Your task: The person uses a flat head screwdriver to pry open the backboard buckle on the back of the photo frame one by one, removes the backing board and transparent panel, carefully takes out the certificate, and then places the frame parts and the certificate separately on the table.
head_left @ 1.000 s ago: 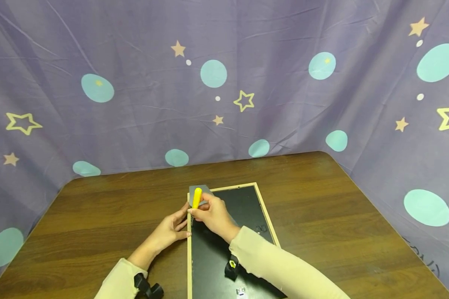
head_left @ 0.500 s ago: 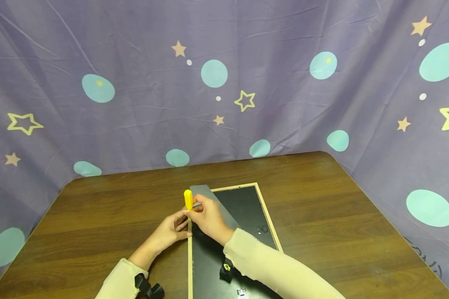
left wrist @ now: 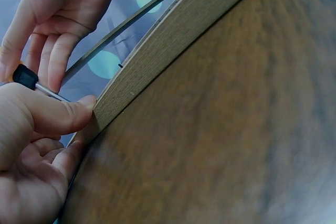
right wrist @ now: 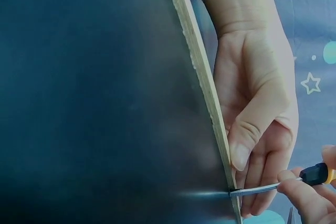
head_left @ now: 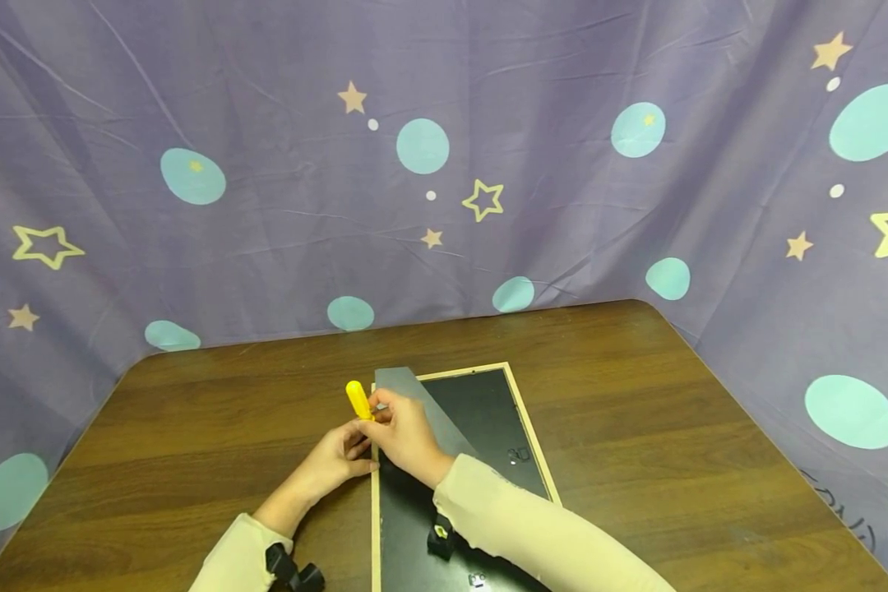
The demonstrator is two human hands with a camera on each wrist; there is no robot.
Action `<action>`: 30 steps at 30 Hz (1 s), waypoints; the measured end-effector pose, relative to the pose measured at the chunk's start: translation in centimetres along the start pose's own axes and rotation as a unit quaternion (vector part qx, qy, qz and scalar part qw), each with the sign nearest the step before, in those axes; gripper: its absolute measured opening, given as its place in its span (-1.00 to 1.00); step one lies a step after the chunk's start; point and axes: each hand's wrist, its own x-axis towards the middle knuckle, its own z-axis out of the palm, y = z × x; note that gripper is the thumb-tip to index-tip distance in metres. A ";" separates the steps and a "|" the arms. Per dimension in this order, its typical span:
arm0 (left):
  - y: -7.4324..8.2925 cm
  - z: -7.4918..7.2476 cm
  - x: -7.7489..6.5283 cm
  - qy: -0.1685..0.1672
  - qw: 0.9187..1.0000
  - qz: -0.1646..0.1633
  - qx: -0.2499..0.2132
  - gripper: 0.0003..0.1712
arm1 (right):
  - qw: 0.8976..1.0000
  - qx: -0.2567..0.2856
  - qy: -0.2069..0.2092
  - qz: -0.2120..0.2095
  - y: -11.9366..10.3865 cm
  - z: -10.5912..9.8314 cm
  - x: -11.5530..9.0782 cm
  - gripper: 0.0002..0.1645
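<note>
A picture frame (head_left: 375, 526) with a pale wooden rim and a dark back panel (head_left: 474, 403) lies on the table. My left hand (head_left: 333, 456) grips its left side, thumb tip on the rim in the left wrist view. My right hand (head_left: 407, 436) pinches a screwdriver (head_left: 358, 399) with a yellow handle, leaning to the left. In the right wrist view the screwdriver's metal shaft (right wrist: 260, 188) crosses to the rim, its tip right at the inner edge. A grey strip (head_left: 414, 390) overlaps the frame's upper left corner. A small dark pin (left wrist: 121, 65) sticks out from the rim.
The brown wooden table (head_left: 215, 427) reaches back to a purple curtain (head_left: 303, 205) with stars and dots. Small metal hangers (head_left: 518, 455) sit on the back panel. Black wrist mounts hang at both sleeves (head_left: 488, 497).
My right hand has moved a little left, and the screwdriver handle has swung left from nearly upright. The left hand stays on the frame's left side.
</note>
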 end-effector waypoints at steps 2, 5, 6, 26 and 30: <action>0.0 0.0 0.0 -0.001 1.000 0.001 -0.002 -0.22 | 1.000 0.004 0.002 0.004 0.0 -0.1 0.0 -0.86; 0.0 0.1 0.1 -0.005 1.000 0.003 -0.007 -0.16 | 1.000 0.013 0.007 0.011 0.0 -0.2 0.0 -0.86; 0.0 0.1 0.1 -0.007 1.000 0.003 -0.009 -0.13 | 1.000 0.015 0.008 0.014 0.0 -0.3 0.0 -0.86; 0.2 0.0 0.1 -0.021 1.000 0.006 -0.019 -0.01 | 0.965 0.233 0.010 0.119 0.4 -1.4 -1.1 -0.64; 0.2 0.0 0.1 -0.020 1.000 0.006 -0.016 -0.02 | 0.959 0.253 0.017 0.126 0.5 -1.5 -1.3 -0.62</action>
